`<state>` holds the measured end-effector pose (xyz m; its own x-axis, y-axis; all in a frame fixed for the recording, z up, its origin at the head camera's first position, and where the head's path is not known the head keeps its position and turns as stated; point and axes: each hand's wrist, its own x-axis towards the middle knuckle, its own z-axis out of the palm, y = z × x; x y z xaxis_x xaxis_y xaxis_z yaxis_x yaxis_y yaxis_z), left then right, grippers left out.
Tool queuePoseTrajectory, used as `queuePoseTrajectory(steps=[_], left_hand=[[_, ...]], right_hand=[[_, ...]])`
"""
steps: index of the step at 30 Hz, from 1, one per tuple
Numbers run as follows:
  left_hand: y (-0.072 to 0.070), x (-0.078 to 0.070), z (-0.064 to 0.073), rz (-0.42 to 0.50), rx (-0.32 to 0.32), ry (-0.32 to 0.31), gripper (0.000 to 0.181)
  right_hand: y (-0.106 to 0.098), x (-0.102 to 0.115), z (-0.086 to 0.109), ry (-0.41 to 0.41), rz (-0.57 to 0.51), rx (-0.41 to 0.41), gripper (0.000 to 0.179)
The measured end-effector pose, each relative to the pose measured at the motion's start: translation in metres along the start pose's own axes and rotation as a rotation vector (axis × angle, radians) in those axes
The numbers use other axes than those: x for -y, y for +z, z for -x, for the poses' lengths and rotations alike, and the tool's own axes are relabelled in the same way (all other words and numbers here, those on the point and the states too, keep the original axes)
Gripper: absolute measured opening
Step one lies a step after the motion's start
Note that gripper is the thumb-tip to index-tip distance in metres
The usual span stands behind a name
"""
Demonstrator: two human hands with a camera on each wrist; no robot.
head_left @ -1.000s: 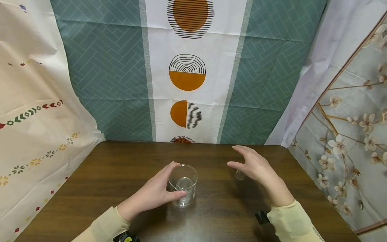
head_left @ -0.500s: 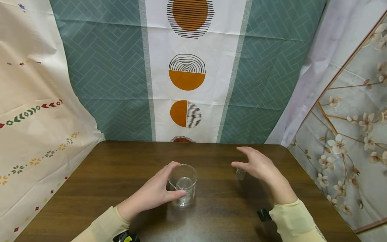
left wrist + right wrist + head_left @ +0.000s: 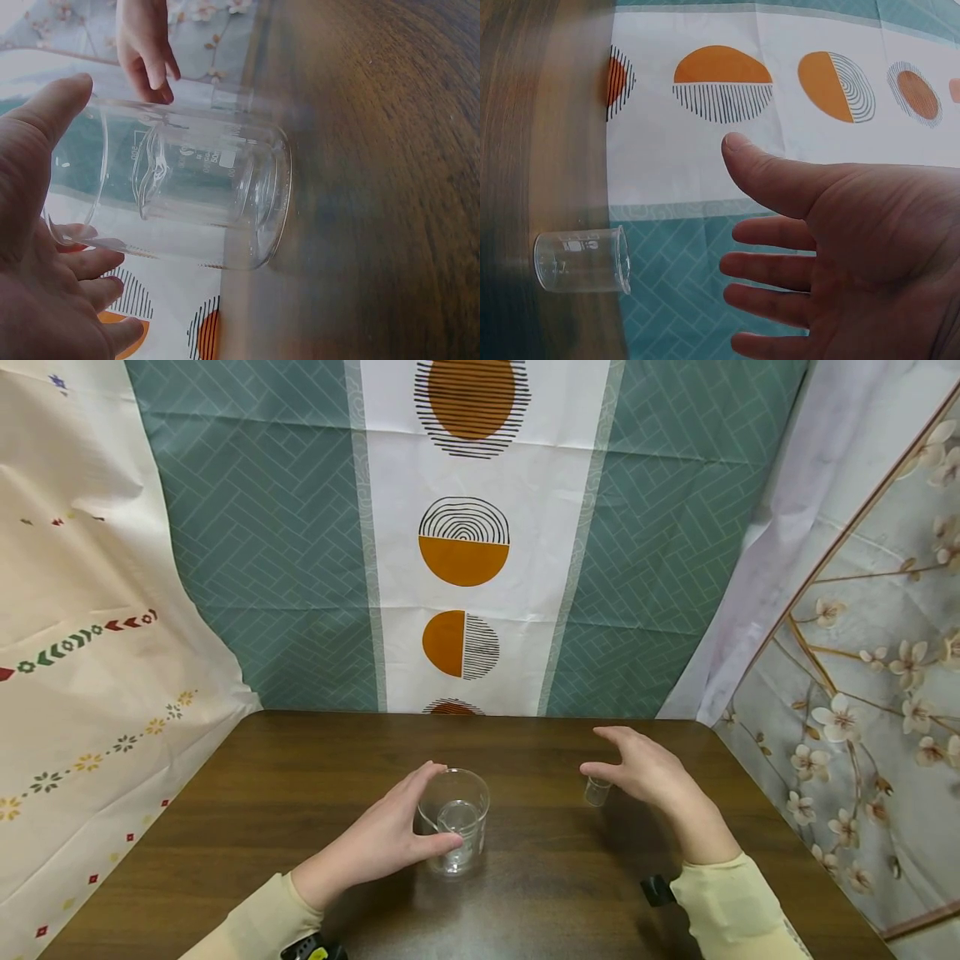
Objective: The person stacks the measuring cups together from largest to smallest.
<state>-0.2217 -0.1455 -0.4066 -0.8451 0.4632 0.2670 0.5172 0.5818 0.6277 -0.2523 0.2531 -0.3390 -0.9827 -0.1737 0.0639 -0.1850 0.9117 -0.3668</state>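
A large clear glass beaker (image 3: 480, 795) stands upright left of the table's middle, a smaller glass beaker (image 3: 459, 817) nested inside it. My left hand (image 3: 378, 839) holds the large beaker near its rim, thumb across the near side and fingers round the far side. White graduation marks show on the glass in the left wrist view, on the nested beaker (image 3: 195, 176). Farther right, a tiny glass beaker (image 3: 596, 792) stands upright by itself. Over and beside it hovers my right hand (image 3: 645, 777), thumb and fingers spread, holding nothing; the right wrist view shows a gap between fingers and tiny beaker (image 3: 581, 261).
Everything stands on a dark brown wooden table (image 3: 517, 902). Behind it hangs a green and white cloth (image 3: 525, 568) printed with orange circles. A cream embroidered cloth (image 3: 97, 693) borders the left side, a flowered cloth (image 3: 862, 710) the right.
My right hand has drawn slightly to the right and away from the tiny beaker, which shows more of itself now. The left hand and the large beaker have stayed put.
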Motion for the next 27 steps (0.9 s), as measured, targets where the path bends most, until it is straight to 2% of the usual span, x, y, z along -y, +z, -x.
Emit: queuePoseTrajectory(steps=[27], left_hand=[[0.001,0.001,0.001,0.01,0.001,-0.004,0.097]], right_hand=[[0.003,-0.013,-0.004,0.052,0.012,0.065,0.084]])
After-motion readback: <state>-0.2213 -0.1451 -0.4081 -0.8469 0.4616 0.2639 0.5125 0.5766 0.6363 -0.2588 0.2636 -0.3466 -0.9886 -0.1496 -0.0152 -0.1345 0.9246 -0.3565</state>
